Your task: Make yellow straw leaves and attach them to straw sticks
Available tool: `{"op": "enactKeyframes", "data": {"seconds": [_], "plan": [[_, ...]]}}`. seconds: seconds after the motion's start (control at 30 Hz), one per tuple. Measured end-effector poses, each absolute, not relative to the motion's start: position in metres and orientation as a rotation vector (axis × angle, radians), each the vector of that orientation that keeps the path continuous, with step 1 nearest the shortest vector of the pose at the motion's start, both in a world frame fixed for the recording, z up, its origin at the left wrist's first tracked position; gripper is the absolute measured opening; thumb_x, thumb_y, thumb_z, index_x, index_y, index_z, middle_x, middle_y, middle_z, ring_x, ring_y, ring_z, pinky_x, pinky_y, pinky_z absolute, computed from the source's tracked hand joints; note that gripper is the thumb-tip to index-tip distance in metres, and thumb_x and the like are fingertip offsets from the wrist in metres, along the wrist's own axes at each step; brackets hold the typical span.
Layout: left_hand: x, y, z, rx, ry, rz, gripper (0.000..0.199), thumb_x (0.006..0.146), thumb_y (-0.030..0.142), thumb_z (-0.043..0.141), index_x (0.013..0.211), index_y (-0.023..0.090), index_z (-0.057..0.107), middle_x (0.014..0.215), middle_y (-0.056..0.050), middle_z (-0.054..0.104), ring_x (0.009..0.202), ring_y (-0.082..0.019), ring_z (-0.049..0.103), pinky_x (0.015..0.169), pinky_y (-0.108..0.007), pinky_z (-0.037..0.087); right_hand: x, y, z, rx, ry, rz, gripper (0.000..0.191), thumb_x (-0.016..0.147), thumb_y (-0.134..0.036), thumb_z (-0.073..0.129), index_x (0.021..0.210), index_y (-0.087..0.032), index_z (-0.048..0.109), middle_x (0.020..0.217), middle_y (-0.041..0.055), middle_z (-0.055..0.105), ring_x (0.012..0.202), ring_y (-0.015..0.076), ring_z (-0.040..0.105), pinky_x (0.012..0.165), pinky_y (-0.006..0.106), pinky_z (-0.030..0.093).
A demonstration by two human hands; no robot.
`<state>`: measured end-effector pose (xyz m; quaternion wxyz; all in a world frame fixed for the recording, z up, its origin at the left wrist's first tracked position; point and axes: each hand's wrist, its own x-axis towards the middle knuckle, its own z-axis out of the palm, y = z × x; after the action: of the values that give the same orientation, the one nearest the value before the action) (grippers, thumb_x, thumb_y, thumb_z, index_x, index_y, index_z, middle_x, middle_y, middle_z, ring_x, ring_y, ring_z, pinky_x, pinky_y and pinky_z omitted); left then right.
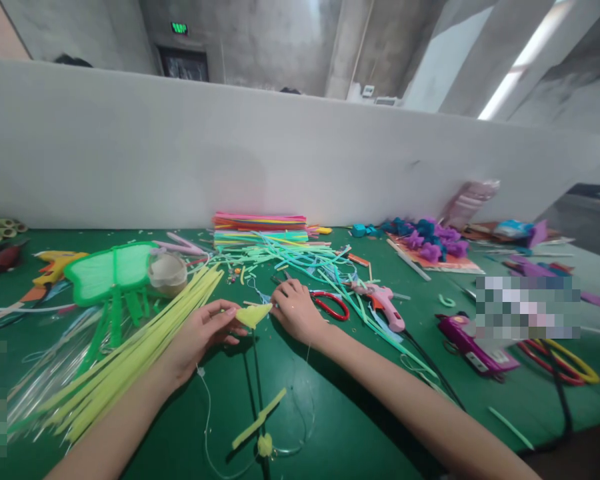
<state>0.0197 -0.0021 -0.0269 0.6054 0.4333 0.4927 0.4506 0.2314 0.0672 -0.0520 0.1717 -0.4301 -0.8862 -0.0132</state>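
The left hand (pixel 214 327) is pinching a yellow folded piece (pixel 253 315) between thumb and fingers, holding it above the green tabletop (pixel 380 413). The right hand (pixel 296 310) is curling its fingers at the piece's pointed tip; whether they are gripping it cannot be determined. Red-handled scissors (pixel 347 313) are lying just beside the right hand. A bundle of yellow-green chenille stems (pixel 145 353) is lying alongside the left forearm. A loose yellow strip (pixel 259 419) is lying nearer the wearer. A pink glue gun (pixel 391 312) is resting right of the scissors.
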Motion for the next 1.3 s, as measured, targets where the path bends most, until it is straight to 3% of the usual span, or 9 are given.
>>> {"op": "enactKeyframes", "data": {"seconds": [0.2, 0.3, 0.4, 0.6, 0.8, 0.9, 1.13, 1.2, 1.3], "plan": [[0.020, 0.003, -0.035, 1.135, 1.319, 0.976, 0.034, 0.075, 0.045, 0.069, 0.092, 0.016, 0.063, 0.086, -0.009, 0.072, 0.082, -0.024, 0.069, 0.061, -0.029, 0.053, 0.226, 0.092, -0.038, -1.267, -2.419, 0.195, 0.010, 0.088, -0.021, 0.057, 0.088, -0.015, 0.064, 0.091, 0.0075, 0.065, 0.094, 0.0203, 0.054, 0.089, 0.034, 0.039], [0.020, 0.003, -0.040, 1.534, 1.507, 0.977, 0.028, 0.080, 0.046, 0.060, 0.089, 0.020, 0.065, 0.082, -0.006, 0.071, 0.076, -0.023, 0.067, 0.059, -0.030, 0.049, 0.233, 0.101, -0.028, -1.279, -2.376, 0.289, 0.011, 0.088, -0.018, 0.054, 0.092, -0.016, 0.064, 0.087, 0.0032, 0.068, 0.082, 0.0141, 0.060, 0.077, 0.025, 0.043], [0.019, 0.001, -0.041, 1.904, 1.677, 0.945, 0.022, 0.088, 0.039, 0.051, 0.090, 0.023, 0.066, 0.089, -0.003, 0.072, 0.075, -0.022, 0.064, 0.069, -0.032, 0.047, 0.239, 0.110, -0.016, -1.345, -2.308, 0.329, 0.016, 0.087, -0.017, 0.052, 0.097, -0.014, 0.064, 0.087, 0.0046, 0.070, 0.077, 0.0142, 0.062, 0.070, 0.024, 0.044], [-0.005, 0.010, -0.041, 2.271, 1.920, 0.812, 0.027, 0.091, 0.029, 0.043, 0.103, 0.018, 0.064, 0.107, -0.011, 0.068, 0.102, -0.028, 0.058, 0.089, -0.037, 0.042, 0.211, 0.121, -0.011, -1.358, -2.316, 0.384, 0.017, 0.085, -0.023, 0.054, 0.089, -0.017, 0.070, 0.087, 0.0054, 0.072, 0.079, 0.0179, 0.064, 0.071, 0.026, 0.043], [-0.035, 0.014, -0.042, 2.451, 2.427, 0.191, 0.031, 0.090, 0.035, 0.043, 0.093, 0.015, 0.067, 0.087, -0.016, 0.066, 0.083, -0.034, 0.058, 0.066, -0.038, 0.040, 0.159, 0.118, -0.022, -1.341, -2.387, 0.493, 0.019, 0.084, -0.030, 0.058, 0.076, -0.018, 0.071, 0.077, 0.0070, 0.072, 0.074, 0.0192, 0.064, 0.066, 0.026, 0.042], [-0.034, 0.013, -0.041, 2.477, 2.445, 0.093, 0.032, 0.091, 0.035, 0.041, 0.086, 0.016, 0.066, 0.082, -0.015, 0.066, 0.082, -0.033, 0.059, 0.063, -0.036, 0.037, 0.153, 0.110, -0.023, -1.299, -2.384, 0.534, 0.018, 0.083, -0.029, 0.058, 0.077, -0.017, 0.070, 0.081, 0.0079, 0.072, 0.077, 0.0204, 0.064, 0.068, 0.027, 0.043], [-0.029, 0.012, -0.026, 2.358, 2.479, 0.416, 0.033, 0.093, 0.034, 0.037, 0.090, 0.017, 0.064, 0.076, -0.011, 0.070, 0.071, -0.028, 0.064, 0.060, -0.032, 0.035, 0.173, 0.087, -0.017, -1.187, -2.261, 0.724, 0.017, 0.088, -0.028, 0.054, 0.094, -0.018, 0.067, 0.093, 0.0036, 0.072, 0.082, 0.0144, 0.065, 0.072, 0.024, 0.046], [-0.029, 0.012, -0.022, 2.246, 2.364, 0.594, 0.032, 0.094, 0.039, 0.037, 0.094, 0.020, 0.063, 0.075, -0.007, 0.071, 0.065, -0.025, 0.064, 0.059, -0.030, 0.035, 0.173, 0.082, -0.016, -1.170, -2.148, 0.920, 0.022, 0.089, -0.032, 0.054, 0.099, -0.017, 0.065, 0.091, 0.0045, 0.072, 0.079, 0.0131, 0.065, 0.067, 0.022, 0.047], [-0.024, 0.011, -0.019, 2.274, 2.084, 0.769, 0.030, 0.093, 0.042, 0.039, 0.096, 0.023, 0.063, 0.088, -0.006, 0.073, 0.073, -0.024, 0.065, 0.065, -0.029, 0.038, 0.167, 0.076, -0.015, -1.013, -1.857, 1.394, 0.032, 0.086, -0.040, 0.058, 0.108, -0.017, 0.060, 0.083, 0.0032, 0.070, 0.064, 0.0107, 0.061, 0.055, 0.020, 0.045]]}}
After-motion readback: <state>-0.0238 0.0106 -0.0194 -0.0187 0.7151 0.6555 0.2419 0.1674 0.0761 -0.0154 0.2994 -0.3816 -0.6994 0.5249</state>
